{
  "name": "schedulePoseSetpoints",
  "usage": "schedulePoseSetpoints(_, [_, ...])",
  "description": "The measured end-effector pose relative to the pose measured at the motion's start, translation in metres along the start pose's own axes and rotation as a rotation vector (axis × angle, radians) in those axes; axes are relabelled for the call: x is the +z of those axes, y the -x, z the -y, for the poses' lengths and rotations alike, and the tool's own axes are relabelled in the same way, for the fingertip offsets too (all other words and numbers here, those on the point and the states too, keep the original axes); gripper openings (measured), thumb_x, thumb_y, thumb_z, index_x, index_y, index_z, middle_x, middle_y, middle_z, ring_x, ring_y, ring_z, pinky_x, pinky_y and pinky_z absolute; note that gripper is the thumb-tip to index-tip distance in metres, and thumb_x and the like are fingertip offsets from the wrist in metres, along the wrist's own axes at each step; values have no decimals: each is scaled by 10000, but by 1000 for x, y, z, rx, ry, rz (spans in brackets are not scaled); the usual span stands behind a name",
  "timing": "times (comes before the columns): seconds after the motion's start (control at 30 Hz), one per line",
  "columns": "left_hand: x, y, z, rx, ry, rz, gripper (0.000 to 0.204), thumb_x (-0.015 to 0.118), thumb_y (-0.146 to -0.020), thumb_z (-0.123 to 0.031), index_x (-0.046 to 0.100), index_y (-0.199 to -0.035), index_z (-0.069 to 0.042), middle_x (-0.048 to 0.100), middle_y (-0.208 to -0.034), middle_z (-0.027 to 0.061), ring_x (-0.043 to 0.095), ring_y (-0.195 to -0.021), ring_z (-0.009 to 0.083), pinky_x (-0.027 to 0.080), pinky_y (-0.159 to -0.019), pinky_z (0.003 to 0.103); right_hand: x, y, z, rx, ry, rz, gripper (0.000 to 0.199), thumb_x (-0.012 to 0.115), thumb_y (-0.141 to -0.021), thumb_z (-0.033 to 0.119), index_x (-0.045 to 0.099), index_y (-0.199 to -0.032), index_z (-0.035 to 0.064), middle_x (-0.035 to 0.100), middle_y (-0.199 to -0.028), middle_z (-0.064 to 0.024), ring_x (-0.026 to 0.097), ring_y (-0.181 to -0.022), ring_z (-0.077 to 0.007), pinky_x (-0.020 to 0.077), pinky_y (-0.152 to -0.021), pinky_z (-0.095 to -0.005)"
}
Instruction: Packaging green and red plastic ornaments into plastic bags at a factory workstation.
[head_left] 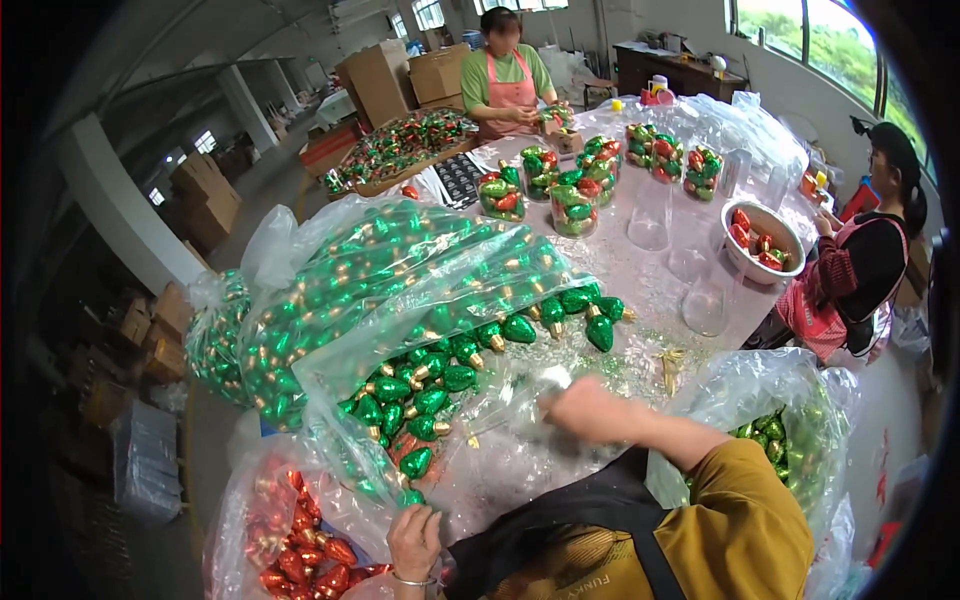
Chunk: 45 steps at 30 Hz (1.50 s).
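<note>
2 hands near green bulbs

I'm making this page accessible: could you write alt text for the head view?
A person's right hand is over a glittery table, beside green bulb ornaments spilling from a clear bag; the left hand is near red ones. Two co-workers are farther back.

My worktop looks pale pink from far off. On it I see a big clear bag of green bulbs, loose green bulbs, see-through cups full of red and green bulbs, taller clear cups and a white bowl.
</note>
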<state>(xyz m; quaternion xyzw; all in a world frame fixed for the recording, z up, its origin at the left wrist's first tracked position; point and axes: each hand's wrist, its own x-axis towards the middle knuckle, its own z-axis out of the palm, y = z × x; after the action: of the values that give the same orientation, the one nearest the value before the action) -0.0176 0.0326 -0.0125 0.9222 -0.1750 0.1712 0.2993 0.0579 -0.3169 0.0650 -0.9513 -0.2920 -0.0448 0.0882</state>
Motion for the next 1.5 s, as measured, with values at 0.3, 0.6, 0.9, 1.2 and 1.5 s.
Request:
schedulePoseSetpoints(0.3, [-5, 53, -16, 49, 14, 13, 95, 669, -782, -55, 650, -846, 13, 635, -829, 158, 629, -725, 302, 500, -647, 344, 89, -22, 68, -198, -24, -47, 229, 570, -803, 183, 581, -980, 38, 638, -849, -154, 638, -778, -321, 493, -612, -421])
schedulePoseSetpoints(0.6, [44, 160, 47, -318, 524, 447, 224, 640, -828, -108, 618, -1022, 3, 635, -910, 148, 634, -784, 266, 498, -689, 339, 77, 112, 36, 385, -577, -463, 161, 655, -827, 147, 619, -924, 25, 611, -795, -115, 605, -729, -243, 486, -633, -341])
schedulePoseSetpoints(0.9, [-142, 50, -23, -507, 450, -256, 230, 571, -882, -99, 595, -1037, 70, 650, -872, 169, 611, -703, 240, 490, -669, 311, 189, 416, -98, 1568, 36, -803, 219, 559, -875, 195, 561, -991, 10, 573, -974, -194, 565, -870, -345, 445, -791, -411])
schedulePoseSetpoints(1.2, [-87, 153, 199, -716, -841, 386, 609, 783, -670, -264, 523, -1155, -3, 537, -1142, 199, 503, -1088, 397, 421, -938, 477, 279, 354, -67, 1427, -501, 268, 698, 658, -768, 402, 412, -1259, -30, 463, -1233, -284, 440, -1155, -437, 387, -951, -490])
schedulePoseSetpoints(1.5, [-88, 160, 220, -907, -652, 261, 750, 779, -596, -217, 452, -1244, -30, 440, -1296, 244, 424, -1186, 440, 370, -1021, 469, 286, 342, -97, 1322, -60, 71, 709, 614, -775, 408, 410, -1275, -51, 422, -1249, -319, 405, -1185, -465, 372, -972, -507])
